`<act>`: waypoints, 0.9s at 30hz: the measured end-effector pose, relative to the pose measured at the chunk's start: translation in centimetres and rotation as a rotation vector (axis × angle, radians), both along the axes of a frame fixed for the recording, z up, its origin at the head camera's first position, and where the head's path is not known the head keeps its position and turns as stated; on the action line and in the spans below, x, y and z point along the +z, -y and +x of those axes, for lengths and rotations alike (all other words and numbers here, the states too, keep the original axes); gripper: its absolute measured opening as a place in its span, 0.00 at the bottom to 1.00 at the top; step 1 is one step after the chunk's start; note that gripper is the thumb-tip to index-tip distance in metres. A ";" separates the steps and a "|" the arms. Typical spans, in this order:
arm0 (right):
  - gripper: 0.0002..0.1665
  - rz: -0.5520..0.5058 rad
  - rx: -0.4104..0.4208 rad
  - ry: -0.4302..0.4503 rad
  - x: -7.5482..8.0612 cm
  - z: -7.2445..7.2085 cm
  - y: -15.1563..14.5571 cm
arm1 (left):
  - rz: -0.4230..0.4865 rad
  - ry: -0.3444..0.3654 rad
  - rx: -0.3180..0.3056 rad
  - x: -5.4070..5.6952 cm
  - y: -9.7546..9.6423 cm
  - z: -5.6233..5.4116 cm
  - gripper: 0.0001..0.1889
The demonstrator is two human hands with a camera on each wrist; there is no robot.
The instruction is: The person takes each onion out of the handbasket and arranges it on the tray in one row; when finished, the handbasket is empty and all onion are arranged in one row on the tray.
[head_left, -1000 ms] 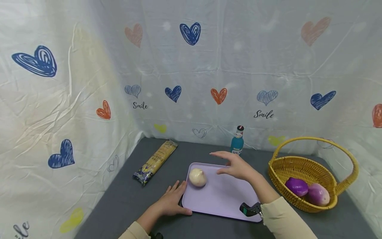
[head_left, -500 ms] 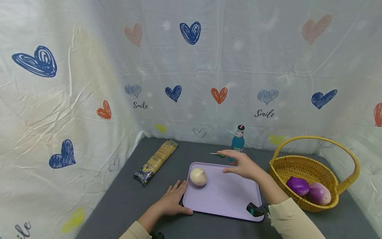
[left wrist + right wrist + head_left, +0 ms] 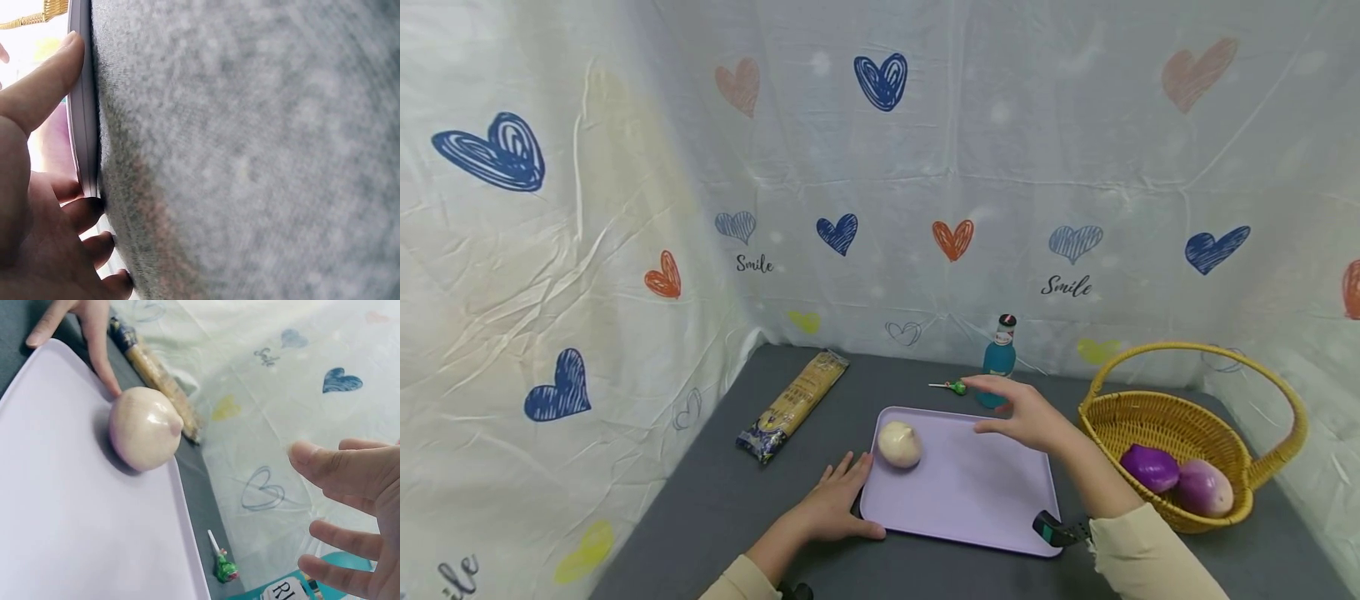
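Note:
On the left part of the lilac tray [image 3: 973,492] sits a pale, round turnip-like vegetable [image 3: 898,444]. My left hand [image 3: 835,504] rests against the tray's left edge, fingers spread; in the left wrist view its thumb [image 3: 59,69] lies along the tray's side. Above the tray's far right side, my right hand [image 3: 1026,414] hovers with parted fingers and nothing between them. Just left of its fingertips, a green-wrapped lollipop [image 3: 957,387] lies on the table behind the tray. A blue bottle [image 3: 999,360] stands behind that hand, its lower part partly covered.
A wicker basket [image 3: 1090,421] with a tall handle stands on the right, holding two purple vegetables [image 3: 1150,467]. At the back left lies a long yellow packet [image 3: 793,404] on the grey table [image 3: 715,500]. A white curtain [image 3: 880,167] printed with hearts closes off the back.
My right hand has drawn back to the right, uncovering the lollipop, of which only the white stick's tip showed earlier. My left hand and the tray stay in place.

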State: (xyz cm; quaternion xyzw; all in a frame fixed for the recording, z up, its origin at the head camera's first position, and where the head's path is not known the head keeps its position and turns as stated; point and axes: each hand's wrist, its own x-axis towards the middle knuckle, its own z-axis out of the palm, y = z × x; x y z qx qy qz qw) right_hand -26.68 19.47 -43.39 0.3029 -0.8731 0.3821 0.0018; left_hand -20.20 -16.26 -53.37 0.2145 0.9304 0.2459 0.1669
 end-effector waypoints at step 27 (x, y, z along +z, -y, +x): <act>0.42 0.018 -0.070 -0.023 0.1 0.3 -4.3 | -0.007 -0.009 -0.005 -0.1 0.0 -0.1 0.63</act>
